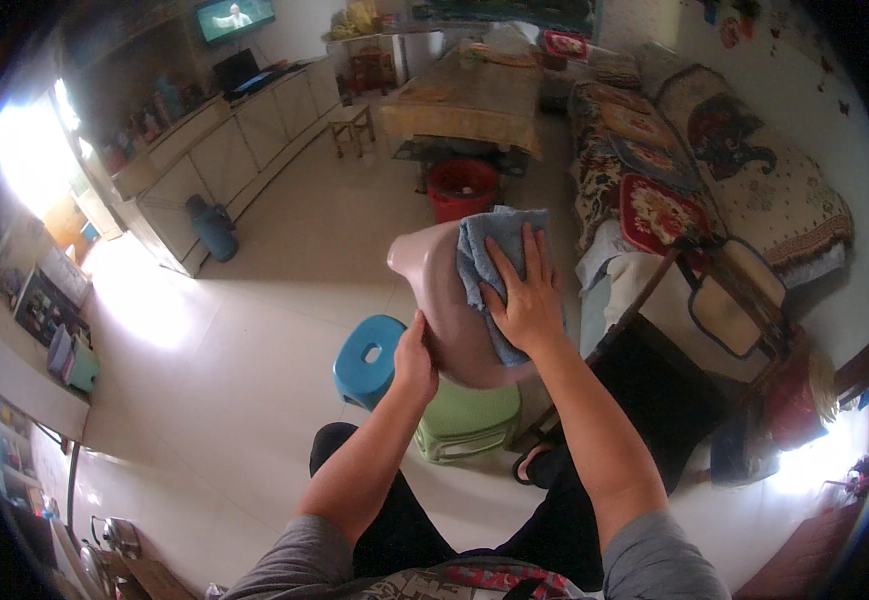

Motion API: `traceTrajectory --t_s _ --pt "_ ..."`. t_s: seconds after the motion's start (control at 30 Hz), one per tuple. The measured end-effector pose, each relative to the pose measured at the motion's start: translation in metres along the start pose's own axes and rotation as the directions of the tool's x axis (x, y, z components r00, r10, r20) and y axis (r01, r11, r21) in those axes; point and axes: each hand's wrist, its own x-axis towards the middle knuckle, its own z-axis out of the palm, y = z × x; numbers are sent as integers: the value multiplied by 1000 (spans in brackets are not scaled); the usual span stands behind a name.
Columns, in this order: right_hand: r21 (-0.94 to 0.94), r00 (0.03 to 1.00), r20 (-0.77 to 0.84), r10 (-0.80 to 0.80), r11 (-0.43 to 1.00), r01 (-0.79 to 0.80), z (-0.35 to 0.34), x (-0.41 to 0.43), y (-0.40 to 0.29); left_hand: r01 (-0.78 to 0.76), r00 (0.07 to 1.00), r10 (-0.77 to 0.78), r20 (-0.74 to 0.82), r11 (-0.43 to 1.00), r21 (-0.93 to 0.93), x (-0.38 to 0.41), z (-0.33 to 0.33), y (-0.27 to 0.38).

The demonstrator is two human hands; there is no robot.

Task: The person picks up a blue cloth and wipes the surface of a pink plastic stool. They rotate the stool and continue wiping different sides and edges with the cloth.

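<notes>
A pink plastic basin or tub [446, 300] is held up before me, tilted on its side, its smooth outer surface showing. My left hand [415, 360] grips its near left edge, the thumb lying on the outside. Against its right part, my right hand [528, 292] presses a folded blue-grey cloth [506, 225] with the fingers spread over it. Under the basin stands a light green plastic stool [472, 420], partly hidden by it. A blue plastic stool [367, 360] with a hole in its seat is just left of my left hand.
Beyond the basin are a red bucket [461, 187] and a cloth-covered table [457, 105]. A folding chair with a black seat [644, 382] stands close on my right, by a covered sofa [629, 142]. Farther left are a blue thermos flask [213, 229], a low cabinet [224, 161] and a small wooden stool [350, 124].
</notes>
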Motion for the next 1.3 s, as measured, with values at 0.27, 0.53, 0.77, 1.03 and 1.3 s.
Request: traceTrajectory --t_s 0.27,0.53,0.77,1.03,1.3 --pt "95 999 18 -31 995 29 7 -9 1 -115 992 106 -69 983 -142 3 1 19" --pt "66 975 167 -146 988 137 7 -27 -30 -160 984 134 -120 957 -241 9 -12 31" --pt "88 974 163 -155 986 142 15 -28 -35 -134 988 112 -110 966 -220 9 -7 27" --pt "86 999 14 39 995 -40 11 -6 4 -36 999 34 -31 999 -39 2 -5 8" --pt "110 989 -75 130 987 -121 0 -1 23 48 998 -55 42 988 150 3 -5 -1"
